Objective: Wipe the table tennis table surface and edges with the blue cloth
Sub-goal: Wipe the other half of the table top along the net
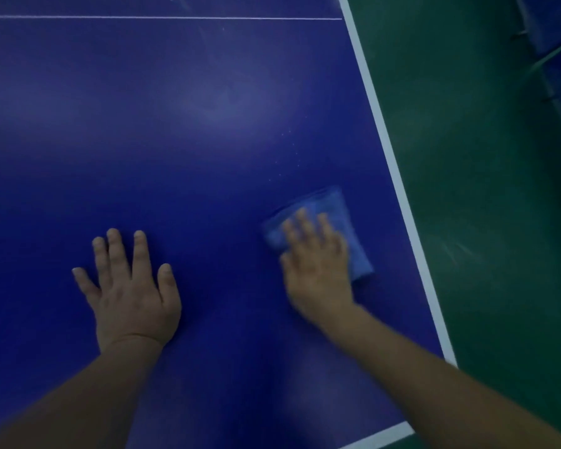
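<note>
The dark blue table tennis table (182, 124) fills most of the view, with a white stripe along its right edge (387, 150). A folded blue cloth (334, 205) lies on the surface near that edge. My right hand (318, 264) presses flat on the cloth with straight fingers and is blurred. My left hand (128, 286) rests flat on the bare table to the left, fingers spread.
A thin white centre line (162, 17) crosses the table at the top. Green floor (486, 189) lies beyond the right edge. Blue barrier panels (554, 37) stand at the top right. The table's near edge stripe (382, 436) shows at the bottom right.
</note>
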Demonstrator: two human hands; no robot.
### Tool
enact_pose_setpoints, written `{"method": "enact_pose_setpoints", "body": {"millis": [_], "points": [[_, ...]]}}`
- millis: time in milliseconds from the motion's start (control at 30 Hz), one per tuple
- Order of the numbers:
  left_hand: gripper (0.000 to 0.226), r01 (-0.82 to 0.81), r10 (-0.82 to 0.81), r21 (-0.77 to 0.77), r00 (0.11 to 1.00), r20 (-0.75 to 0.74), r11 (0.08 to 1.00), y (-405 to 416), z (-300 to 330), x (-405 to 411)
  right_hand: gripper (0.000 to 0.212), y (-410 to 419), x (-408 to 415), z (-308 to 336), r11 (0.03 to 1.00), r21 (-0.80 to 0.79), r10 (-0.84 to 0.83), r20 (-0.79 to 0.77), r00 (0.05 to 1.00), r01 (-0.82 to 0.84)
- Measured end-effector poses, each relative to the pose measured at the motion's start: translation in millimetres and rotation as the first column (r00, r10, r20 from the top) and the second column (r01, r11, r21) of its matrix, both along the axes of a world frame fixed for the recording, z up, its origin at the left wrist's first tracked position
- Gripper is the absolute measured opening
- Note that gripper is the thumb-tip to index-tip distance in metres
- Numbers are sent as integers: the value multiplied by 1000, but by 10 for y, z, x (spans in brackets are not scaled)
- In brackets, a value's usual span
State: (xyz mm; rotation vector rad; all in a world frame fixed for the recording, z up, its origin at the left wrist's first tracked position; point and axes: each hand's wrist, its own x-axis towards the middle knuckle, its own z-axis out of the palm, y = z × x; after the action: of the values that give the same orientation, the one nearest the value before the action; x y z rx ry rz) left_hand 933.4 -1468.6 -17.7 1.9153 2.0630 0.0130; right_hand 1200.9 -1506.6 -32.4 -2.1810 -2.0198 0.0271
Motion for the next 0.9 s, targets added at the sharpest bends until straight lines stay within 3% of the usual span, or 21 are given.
{"method": "enact_pose_setpoints", "body": {"millis": [100, 167, 200, 267, 333, 400, 433, 500, 567, 600, 667, 767, 900], "points": [[73, -2, 2, 1, 1000, -8, 1000, -3, -1, 1, 48, -357, -275, 111, 874, -80, 479, -29, 877, -480], [73, -3, 3, -3, 1000, -15, 1000, -1, 5, -6, 45, -271, -39, 83, 771, -82, 629, -52, 776, -631], [74, -3, 3, -8, 1000, -20, 1000, 1, 2, -8, 43, -117, 159, 54, 775, -61, 627, -49, 777, -629], [74, -3, 3, -12, 1000, -24, 1000, 6, -3, -3, 38, 361, 691, -28, 908, 39, 417, -11, 909, -417], [74, 2, -2, -12, 1000, -17, 1000, 9, -3, -1, 40, 864, 1343, 46, 993, 98, -55, -44, 998, 59], [73, 6, -6, -2, 1000, -11, 1000, 10, 2, -3, 45, 1099, 1750, 169, 876, 22, -472, -167, 866, 482], [73, 4, -4, 3, 1000, -9, 1000, 10, 8, -4, 46, 1093, 1725, 211, 832, 4, -543, -201, 816, 555], [72, 0, 0, 12, 1000, -8, 1000, 7, 13, -7, 46, 936, 1291, 223, 903, 71, -402, -207, 892, 423], [71, 4, -3, 28, 1000, -14, 1000, -3, 10, 3, 44, 594, 598, 144, 992, 100, -60, -175, 983, 79], [70, 3, -3, 35, 1000, -14, 999, 1, 2, 3, 44, 402, 222, 98, 991, 99, 103, -150, 983, -89], [68, 8, -7, 49, 1000, -18, 999, 3, -21, -2, 43, 210, -409, 72, 949, 73, 313, -139, 940, -305], [67, 10, -9, 79, 1000, -23, 997, 7, -51, -25, 48, 457, -1038, 112, 881, -73, 458, -116, 881, -468], [70, -8, 10, 98, 1000, -26, 995, 1, -64, -25, 55, 1174, -1142, 71, 778, -142, 616, -25, 788, -612]]}}
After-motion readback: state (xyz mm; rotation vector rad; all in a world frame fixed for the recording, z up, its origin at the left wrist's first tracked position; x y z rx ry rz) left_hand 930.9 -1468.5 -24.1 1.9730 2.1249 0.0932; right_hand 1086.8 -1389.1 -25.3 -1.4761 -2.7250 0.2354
